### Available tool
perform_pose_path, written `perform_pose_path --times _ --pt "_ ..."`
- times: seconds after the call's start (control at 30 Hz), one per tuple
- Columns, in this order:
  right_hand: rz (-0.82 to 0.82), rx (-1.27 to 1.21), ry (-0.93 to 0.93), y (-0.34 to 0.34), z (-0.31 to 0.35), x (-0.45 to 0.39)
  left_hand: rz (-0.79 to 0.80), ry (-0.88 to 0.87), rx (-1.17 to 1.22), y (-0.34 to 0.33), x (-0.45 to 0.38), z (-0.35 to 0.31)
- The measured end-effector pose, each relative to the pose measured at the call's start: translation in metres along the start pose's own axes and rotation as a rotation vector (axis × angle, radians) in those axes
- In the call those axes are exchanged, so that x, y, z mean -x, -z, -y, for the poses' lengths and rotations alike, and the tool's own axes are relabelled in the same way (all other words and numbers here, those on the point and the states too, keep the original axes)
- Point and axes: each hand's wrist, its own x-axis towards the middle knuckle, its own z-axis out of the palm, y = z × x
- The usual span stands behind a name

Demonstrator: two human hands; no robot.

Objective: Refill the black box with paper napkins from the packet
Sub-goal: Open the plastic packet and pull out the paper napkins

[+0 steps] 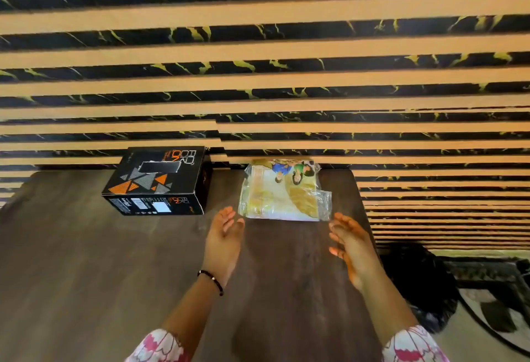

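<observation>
Nearest the camera: two forearms in white sleeves with a pink print, left sleeve (160, 346), right sleeve (413, 346), both reaching forward over a dark wood-grain table (86, 275).

Left wrist has a dark beaded bracelet (210, 281).

Left hand (225, 235): open, fingers spread loosely, palm turned inward toward the right. Empty. Fingertips just beside the packet's near-left corner; cannot tell if they touch it.

Right hand (351, 247): also open, fingers extended, palm facing left. Empty. Fingertips close to the packet's near-right corner, apparently not touching.

Both hands flank the near edge of the packet, neither gripping.

Packet (282, 191): clear plastic wrap with a printed picture on top, white napkins visible inside. Lies flat on the table, right of centre, near the far edge. Loose plastic flap sticks out at its right side.

Black box (159, 182): to the left of the packet, apart from it, also toward the far edge. Black carton with orange and grey triangles and orange lettering, narrow dark slot on the top face. Cannot tell what is inside.

Behind the table: wall (258, 46) of horizontal tan slats alternating with black marbled strips with yellow veins.

Far right, beyond the table edge: something dark (415, 275), too blurred to identify.
</observation>
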Motion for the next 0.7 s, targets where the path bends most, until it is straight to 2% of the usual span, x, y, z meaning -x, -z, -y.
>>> perform_pose_path --times 0.13,0.37,0.7 --pt "-0.055 -0.067 0.035 -0.007 -0.005 -0.023 0.023 -0.023 -0.064 -0.009 -0.028 0.008" --pt "-0.002 0.008 0.095 -0.018 -0.016 -0.040 0.107 -0.096 -0.069 -0.024 -0.048 0.015" --pt "0.052 0.063 0.161 -0.012 -0.040 -0.006 0.120 -0.071 -0.045 -0.006 -0.008 0.027"
